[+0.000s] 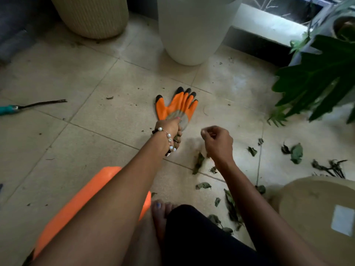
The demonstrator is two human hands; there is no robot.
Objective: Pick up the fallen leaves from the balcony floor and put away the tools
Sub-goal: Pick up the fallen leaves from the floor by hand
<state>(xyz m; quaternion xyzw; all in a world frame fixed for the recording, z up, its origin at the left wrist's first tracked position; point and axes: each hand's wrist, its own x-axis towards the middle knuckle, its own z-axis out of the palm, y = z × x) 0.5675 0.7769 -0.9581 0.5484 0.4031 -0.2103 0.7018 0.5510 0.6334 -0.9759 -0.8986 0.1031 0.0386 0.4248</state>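
Far left at nine o'clock lies a teal-handled tool [11, 109]. Centre: left hand [172, 131] grips the orange glove's [177, 107] cuff. Right hand [218, 144] hovers clenched, empty. Fallen leaves [295, 153] scatter at four o'clock.

Soft daylight enters from the upper right over the pale ledge [269, 22], leaving the beige tiled floor [76, 143] evenly lit with faint shadows, edges blurred and bowed by wide-angle distortion.
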